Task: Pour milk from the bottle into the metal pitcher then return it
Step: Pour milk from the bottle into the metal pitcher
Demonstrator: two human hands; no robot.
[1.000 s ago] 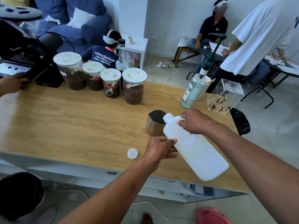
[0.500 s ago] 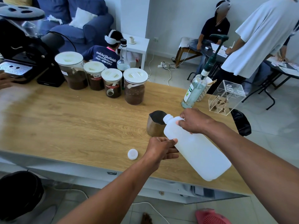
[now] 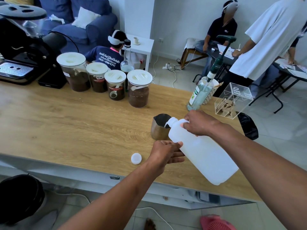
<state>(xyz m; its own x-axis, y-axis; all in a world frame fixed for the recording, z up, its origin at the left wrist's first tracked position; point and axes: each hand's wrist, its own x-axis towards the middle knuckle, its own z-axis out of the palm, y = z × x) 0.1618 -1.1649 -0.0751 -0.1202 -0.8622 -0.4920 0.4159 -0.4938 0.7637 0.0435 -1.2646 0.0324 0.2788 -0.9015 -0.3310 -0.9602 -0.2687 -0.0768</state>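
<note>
A white plastic milk bottle [image 3: 202, 151] is tilted, its open neck over the rim of the metal pitcher [image 3: 158, 130] on the wooden counter. A thin white stream of milk runs from the neck into the pitcher. My right hand [image 3: 199, 122] grips the bottle by its handle near the neck. My left hand [image 3: 166, 151] holds the bottle's lower side, thumb on top and fingers underneath. The bottle's white cap [image 3: 136, 158] lies on the counter left of my left hand.
Several lidded jars of coffee [image 3: 137, 88] and a coffee machine [image 3: 25, 52] stand at the counter's back left. A pump bottle [image 3: 201, 92] and clear acrylic box [image 3: 232, 100] sit at the back right. People sit and stand beyond the counter [image 3: 66, 123].
The bottle has tipped further, its base rising and its neck dropping over the pitcher's rim; milk now flows. A hand at the left edge has left the view.
</note>
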